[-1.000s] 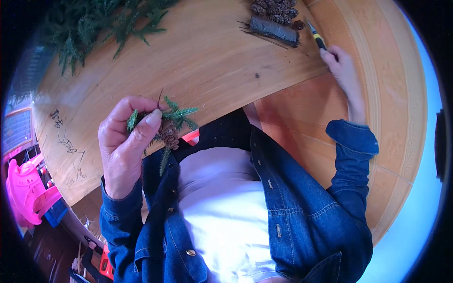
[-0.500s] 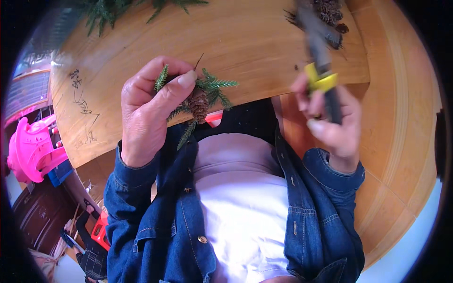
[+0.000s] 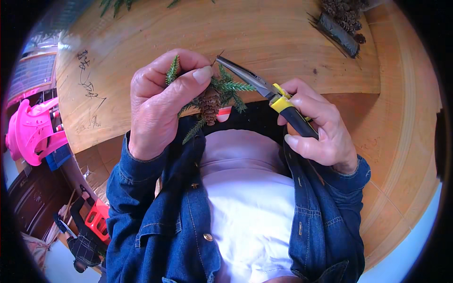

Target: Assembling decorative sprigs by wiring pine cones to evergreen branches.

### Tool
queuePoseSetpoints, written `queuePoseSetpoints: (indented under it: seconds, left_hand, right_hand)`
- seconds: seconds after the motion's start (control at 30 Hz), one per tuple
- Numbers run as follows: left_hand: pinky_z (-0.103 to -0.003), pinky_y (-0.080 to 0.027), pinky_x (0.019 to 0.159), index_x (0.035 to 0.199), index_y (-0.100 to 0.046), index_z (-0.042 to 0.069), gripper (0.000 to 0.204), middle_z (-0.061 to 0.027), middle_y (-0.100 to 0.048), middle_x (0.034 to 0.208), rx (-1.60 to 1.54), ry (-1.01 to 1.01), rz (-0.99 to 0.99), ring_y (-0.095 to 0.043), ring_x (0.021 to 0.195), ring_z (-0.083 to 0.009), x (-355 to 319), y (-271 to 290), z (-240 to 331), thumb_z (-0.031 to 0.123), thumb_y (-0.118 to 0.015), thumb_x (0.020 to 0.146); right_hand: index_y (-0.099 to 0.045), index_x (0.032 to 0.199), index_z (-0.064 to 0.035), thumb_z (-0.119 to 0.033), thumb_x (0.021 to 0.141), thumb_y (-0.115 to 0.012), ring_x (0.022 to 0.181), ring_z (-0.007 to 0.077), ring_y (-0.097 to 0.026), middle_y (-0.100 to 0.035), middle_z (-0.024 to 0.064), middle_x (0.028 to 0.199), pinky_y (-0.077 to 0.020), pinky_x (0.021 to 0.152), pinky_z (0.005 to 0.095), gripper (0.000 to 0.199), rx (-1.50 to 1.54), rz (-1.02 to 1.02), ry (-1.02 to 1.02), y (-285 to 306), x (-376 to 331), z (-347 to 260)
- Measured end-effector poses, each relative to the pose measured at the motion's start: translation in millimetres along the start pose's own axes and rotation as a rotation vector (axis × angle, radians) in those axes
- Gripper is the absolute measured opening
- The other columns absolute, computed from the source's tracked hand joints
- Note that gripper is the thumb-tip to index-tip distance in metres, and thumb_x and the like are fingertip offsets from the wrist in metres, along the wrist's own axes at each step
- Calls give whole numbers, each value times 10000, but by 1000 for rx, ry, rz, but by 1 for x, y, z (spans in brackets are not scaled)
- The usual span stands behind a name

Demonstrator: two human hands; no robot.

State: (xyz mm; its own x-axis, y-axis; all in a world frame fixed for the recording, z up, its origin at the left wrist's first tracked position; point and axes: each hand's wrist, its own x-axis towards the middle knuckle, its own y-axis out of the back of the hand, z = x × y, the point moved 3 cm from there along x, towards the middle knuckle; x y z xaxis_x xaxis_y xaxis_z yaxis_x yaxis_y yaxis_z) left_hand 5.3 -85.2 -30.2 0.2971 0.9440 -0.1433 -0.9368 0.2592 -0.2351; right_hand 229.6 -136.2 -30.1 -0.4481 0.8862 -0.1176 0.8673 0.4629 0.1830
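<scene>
My left hand (image 3: 163,101) pinches a small bundle of green fir sprigs (image 3: 231,88) with a brown pine cone (image 3: 209,105) hanging under it, held just above the near edge of the wooden table (image 3: 264,33). A thin wire end sticks up beside my thumb. My right hand (image 3: 317,126) grips long-nose pliers (image 3: 264,89) with yellow and black handles. The plier tips reach left to the wire at the top of the bundle, next to my left thumb.
A pile of pine cones (image 3: 347,12) and a dark flat tool (image 3: 339,34) lie at the table's far right. Green branches (image 3: 115,4) lie at the far left edge. A pink plastic chair (image 3: 30,132) and a red tool (image 3: 96,218) stand on the floor to my left.
My right hand took the pliers from the far right of the table, carried them over, and now points their tips at the bundle. My left hand kept holding the sprigs and cone.
</scene>
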Motion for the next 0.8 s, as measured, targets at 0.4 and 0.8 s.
queuePoseSetpoints:
  seconds: [0.4, 0.8]
  left_hand:
    - [-212, -452, 687, 892, -613, -26, 105, -31, -615, 811, -54, 44, -37, -553, 737, -73, 2, -3, -2, 62, -570, 854]
    - [-250, -472, 740, 903, -570, -36, 131, -71, -603, 841, -111, 142, -22, -568, 773, -118, 5, -5, -6, 75, -534, 845]
  right_hand:
    - [-568, 809, 20, -87, 637, -576, 798, 178, -499, -498, 126, 986, -396, 663, 255, 203, -87, -22, 37, 4, 4, 1]
    - [-539, 792, 6, -69, 642, -556, 812, 181, -485, -482, 124, 999, -391, 689, 260, 168, -152, -7, 53, 5, 5, 5]
